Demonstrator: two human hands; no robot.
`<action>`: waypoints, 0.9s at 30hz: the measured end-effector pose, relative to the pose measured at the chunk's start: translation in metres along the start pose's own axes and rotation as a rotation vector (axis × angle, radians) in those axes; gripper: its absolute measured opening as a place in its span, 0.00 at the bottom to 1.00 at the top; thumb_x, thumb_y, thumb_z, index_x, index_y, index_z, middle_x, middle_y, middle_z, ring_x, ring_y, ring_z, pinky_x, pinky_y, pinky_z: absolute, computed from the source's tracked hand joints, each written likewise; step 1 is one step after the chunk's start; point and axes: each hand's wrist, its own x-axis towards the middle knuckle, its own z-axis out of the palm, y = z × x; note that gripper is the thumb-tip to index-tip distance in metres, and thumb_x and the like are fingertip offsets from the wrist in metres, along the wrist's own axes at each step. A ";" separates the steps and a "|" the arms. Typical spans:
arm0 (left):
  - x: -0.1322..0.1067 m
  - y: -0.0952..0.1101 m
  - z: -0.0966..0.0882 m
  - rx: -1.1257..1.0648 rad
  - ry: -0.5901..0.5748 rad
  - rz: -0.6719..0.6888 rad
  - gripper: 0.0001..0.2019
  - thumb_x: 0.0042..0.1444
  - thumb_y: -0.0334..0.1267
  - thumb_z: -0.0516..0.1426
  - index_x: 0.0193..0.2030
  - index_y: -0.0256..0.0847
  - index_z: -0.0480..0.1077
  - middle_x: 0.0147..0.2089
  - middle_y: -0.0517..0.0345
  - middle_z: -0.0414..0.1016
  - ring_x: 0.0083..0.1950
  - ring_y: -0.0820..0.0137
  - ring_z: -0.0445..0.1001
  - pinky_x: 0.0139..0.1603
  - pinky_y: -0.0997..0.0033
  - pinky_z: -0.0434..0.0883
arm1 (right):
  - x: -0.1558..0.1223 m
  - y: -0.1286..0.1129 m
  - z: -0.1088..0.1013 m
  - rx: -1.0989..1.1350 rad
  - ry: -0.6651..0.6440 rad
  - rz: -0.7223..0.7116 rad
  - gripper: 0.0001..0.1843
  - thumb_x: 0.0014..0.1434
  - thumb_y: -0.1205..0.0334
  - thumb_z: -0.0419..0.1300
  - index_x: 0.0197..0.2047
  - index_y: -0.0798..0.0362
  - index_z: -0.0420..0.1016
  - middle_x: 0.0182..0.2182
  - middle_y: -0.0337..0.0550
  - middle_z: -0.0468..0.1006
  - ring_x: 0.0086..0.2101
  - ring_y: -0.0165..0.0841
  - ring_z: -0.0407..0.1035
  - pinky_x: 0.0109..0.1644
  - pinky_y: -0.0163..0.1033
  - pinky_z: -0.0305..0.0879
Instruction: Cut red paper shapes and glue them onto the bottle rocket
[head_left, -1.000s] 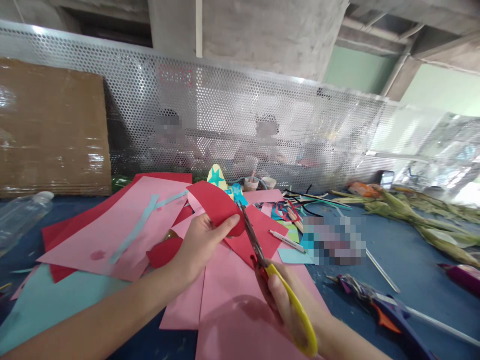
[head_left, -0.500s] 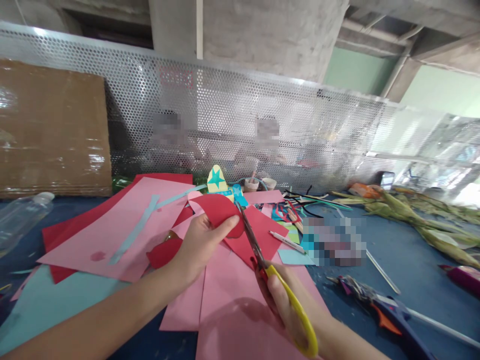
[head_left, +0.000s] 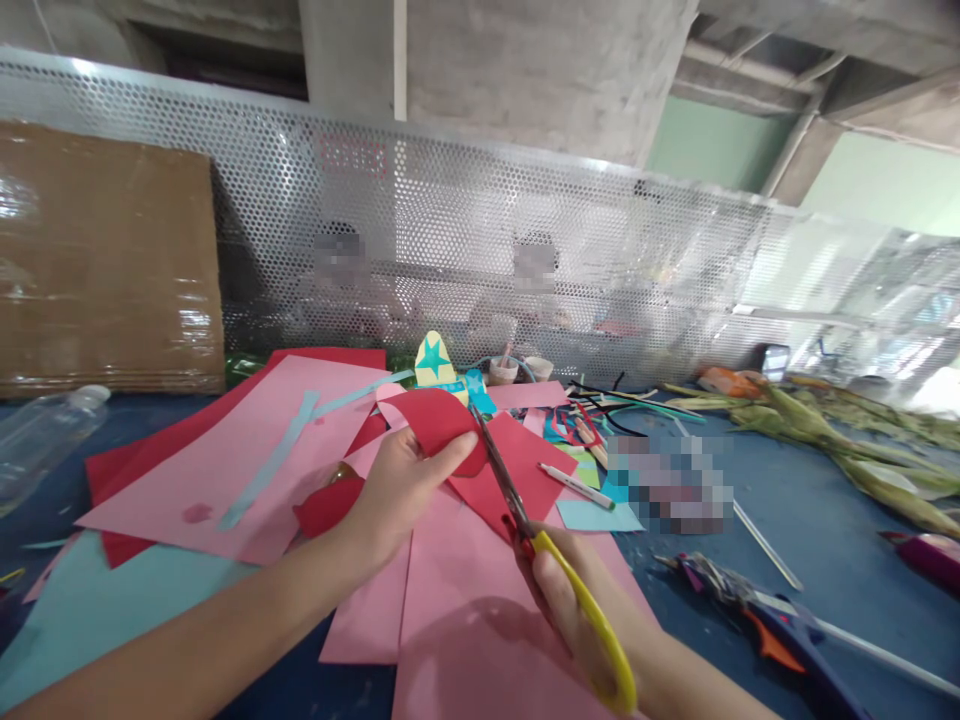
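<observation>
My left hand [head_left: 401, 490] pinches a piece of red paper [head_left: 439, 420] with a curved edge, thumb on top. In my right hand [head_left: 570, 590] is a pair of scissors [head_left: 508, 480] with yellow and red handles, fingers wrapped round them. The blades point up and away, along the right edge of the held red paper; whether they are touching it I cannot tell. Beneath lies another red sheet [head_left: 517, 470] with a white pen [head_left: 576, 487] on it. Pink sheets [head_left: 480, 640] spread under both hands, and a red scrap [head_left: 328, 508] sits beside my left wrist.
A clear plastic bottle [head_left: 52, 435] and a cardboard sheet [head_left: 105, 260] are at the left. A glue gun [head_left: 780, 620] and dried husks [head_left: 840, 440] lie on the right. Behind the table stands a perforated metal screen [head_left: 450, 220], with people dimly visible through it. Small cups [head_left: 502, 370] stand at the back.
Almost nothing differs. Both hands, the red paper and the scissors stay in nearly the same place.
</observation>
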 end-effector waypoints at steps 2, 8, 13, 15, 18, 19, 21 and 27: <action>0.000 0.000 0.000 0.000 0.002 0.000 0.09 0.50 0.43 0.64 0.27 0.40 0.74 0.29 0.61 0.76 0.35 0.67 0.73 0.41 0.68 0.69 | 0.000 0.000 0.000 0.031 -0.032 0.037 0.34 0.57 0.27 0.38 0.25 0.49 0.62 0.23 0.42 0.64 0.24 0.35 0.63 0.21 0.36 0.65; 0.002 -0.002 -0.001 0.000 0.023 -0.007 0.09 0.49 0.44 0.65 0.31 0.40 0.75 0.31 0.59 0.77 0.38 0.64 0.75 0.44 0.66 0.70 | 0.002 0.001 0.000 0.024 -0.076 0.088 0.32 0.56 0.28 0.39 0.25 0.49 0.60 0.24 0.42 0.64 0.26 0.36 0.62 0.24 0.37 0.64; 0.002 -0.004 -0.001 -0.005 0.019 0.014 0.10 0.49 0.44 0.64 0.26 0.41 0.71 0.28 0.62 0.74 0.34 0.69 0.71 0.40 0.69 0.69 | 0.004 0.009 0.000 -0.044 -0.052 -0.033 0.33 0.59 0.29 0.36 0.25 0.49 0.59 0.22 0.40 0.63 0.24 0.33 0.58 0.24 0.37 0.58; 0.003 -0.004 -0.001 0.007 0.020 0.028 0.12 0.49 0.43 0.64 0.23 0.42 0.68 0.26 0.64 0.71 0.30 0.70 0.69 0.37 0.71 0.68 | 0.004 0.012 0.001 -0.062 -0.064 -0.070 0.34 0.60 0.28 0.36 0.26 0.49 0.59 0.21 0.39 0.63 0.23 0.32 0.57 0.24 0.36 0.56; 0.003 -0.004 -0.001 0.033 0.007 0.025 0.13 0.49 0.43 0.64 0.22 0.42 0.67 0.25 0.64 0.70 0.30 0.70 0.68 0.36 0.71 0.68 | 0.003 0.016 0.001 -0.088 -0.065 -0.089 0.36 0.59 0.26 0.35 0.27 0.50 0.61 0.21 0.39 0.64 0.23 0.32 0.57 0.24 0.35 0.54; 0.004 -0.004 -0.001 0.037 0.002 0.021 0.13 0.49 0.43 0.64 0.22 0.42 0.67 0.25 0.63 0.70 0.30 0.70 0.69 0.37 0.70 0.68 | 0.003 0.017 0.001 -0.089 -0.058 -0.093 0.37 0.59 0.26 0.34 0.27 0.50 0.61 0.21 0.39 0.64 0.23 0.32 0.57 0.24 0.36 0.54; 0.003 -0.004 0.000 0.033 -0.006 0.015 0.12 0.49 0.43 0.64 0.22 0.42 0.67 0.25 0.63 0.71 0.31 0.69 0.70 0.38 0.70 0.68 | 0.003 0.018 0.001 -0.083 -0.057 -0.108 0.38 0.59 0.25 0.32 0.27 0.50 0.61 0.21 0.39 0.65 0.22 0.32 0.57 0.24 0.36 0.55; 0.003 -0.005 0.000 0.016 -0.025 -0.033 0.12 0.48 0.42 0.64 0.21 0.41 0.69 0.24 0.64 0.71 0.29 0.71 0.69 0.35 0.71 0.68 | 0.004 0.018 0.001 -0.089 -0.062 -0.118 0.38 0.60 0.26 0.32 0.28 0.50 0.62 0.21 0.40 0.67 0.22 0.33 0.59 0.25 0.37 0.56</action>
